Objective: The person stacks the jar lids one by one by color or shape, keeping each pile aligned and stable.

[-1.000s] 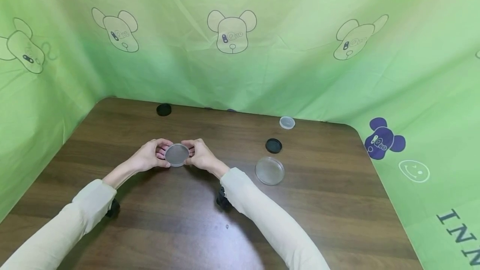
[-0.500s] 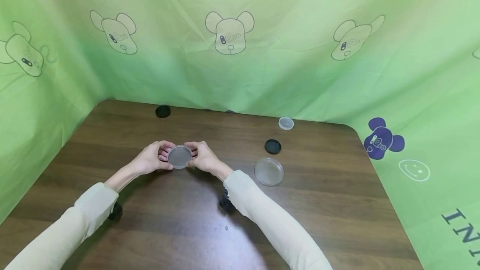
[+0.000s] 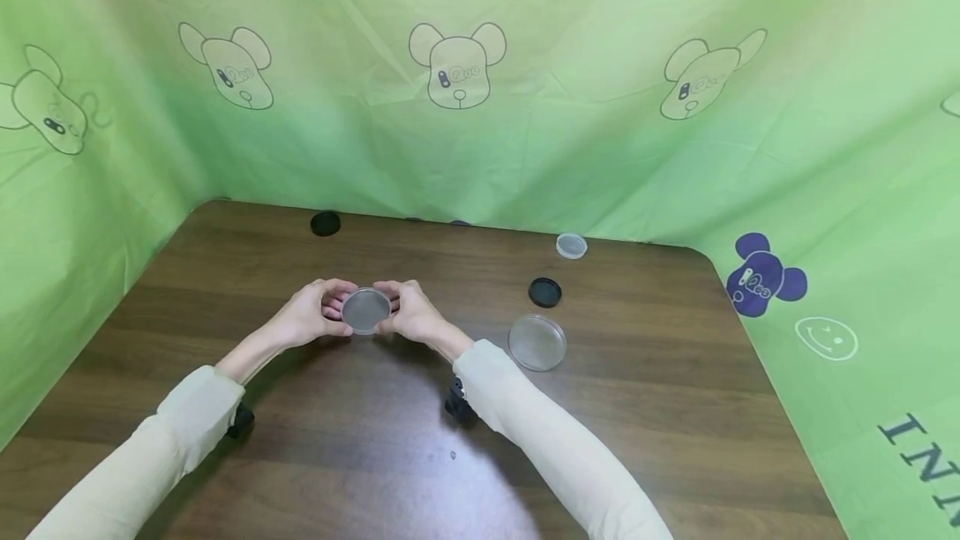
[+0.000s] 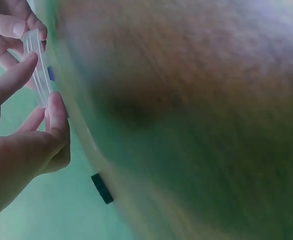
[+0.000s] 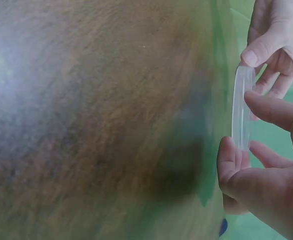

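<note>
Between both hands is a clear round petri dish (image 3: 366, 311), raised above the brown table. My left hand (image 3: 309, 312) pinches its left rim with thumb and fingers. On the opposite side my right hand (image 3: 412, 312) pinches the right rim. The left wrist view shows the petri dish (image 4: 38, 70) edge-on, its side wall ridged, with fingertips on its edge. The right wrist view has the same petri dish (image 5: 242, 110) standing nearly upright between the two hands. Fingers cover parts of its rim.
A larger clear petri dish (image 3: 537, 343) lies right of the hands. Behind it are a black round lid (image 3: 545, 292) and a small translucent round lid (image 3: 572, 246). Another black round lid (image 3: 326, 223) sits near the table's back edge. A green printed curtain (image 3: 465, 157) hangs behind.
Both hands, still gripping the petri dish, have shifted slightly to the right. The other dishes and lids stay where they were.
</note>
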Action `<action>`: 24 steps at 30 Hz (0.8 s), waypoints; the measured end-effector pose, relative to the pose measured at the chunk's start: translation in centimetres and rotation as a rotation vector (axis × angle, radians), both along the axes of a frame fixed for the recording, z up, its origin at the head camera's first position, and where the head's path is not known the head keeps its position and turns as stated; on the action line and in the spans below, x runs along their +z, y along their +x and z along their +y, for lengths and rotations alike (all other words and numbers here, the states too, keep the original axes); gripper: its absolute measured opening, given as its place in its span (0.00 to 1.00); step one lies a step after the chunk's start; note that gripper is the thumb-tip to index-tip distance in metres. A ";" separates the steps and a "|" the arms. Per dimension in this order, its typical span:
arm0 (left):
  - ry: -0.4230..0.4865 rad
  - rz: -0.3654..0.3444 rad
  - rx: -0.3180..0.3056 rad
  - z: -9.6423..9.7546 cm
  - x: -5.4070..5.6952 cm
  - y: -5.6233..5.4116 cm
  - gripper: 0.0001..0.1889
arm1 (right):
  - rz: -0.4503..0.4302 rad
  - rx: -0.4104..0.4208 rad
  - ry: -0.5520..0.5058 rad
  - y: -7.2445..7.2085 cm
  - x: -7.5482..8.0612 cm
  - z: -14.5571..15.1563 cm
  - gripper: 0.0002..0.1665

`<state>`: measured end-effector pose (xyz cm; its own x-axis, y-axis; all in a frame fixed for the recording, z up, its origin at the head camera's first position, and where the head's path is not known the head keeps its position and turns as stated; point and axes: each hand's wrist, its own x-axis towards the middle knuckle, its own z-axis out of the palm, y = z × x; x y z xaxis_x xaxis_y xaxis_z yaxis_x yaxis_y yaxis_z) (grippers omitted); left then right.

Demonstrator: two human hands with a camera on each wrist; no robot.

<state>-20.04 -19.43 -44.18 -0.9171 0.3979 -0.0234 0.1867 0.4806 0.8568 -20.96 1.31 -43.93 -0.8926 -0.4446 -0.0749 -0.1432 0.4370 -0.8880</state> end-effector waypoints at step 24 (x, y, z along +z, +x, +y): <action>0.029 0.072 -0.021 1.8 0.6 0.1 0.33 | -0.002 -0.055 -0.037 0.8 1.1 2.2 0.41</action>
<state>-19.91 -17.59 -43.56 -0.9074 0.4167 0.0543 0.2583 0.4512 0.8542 -20.17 3.50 -42.79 -0.9157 -0.3972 -0.0611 -0.1181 0.4114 -0.9038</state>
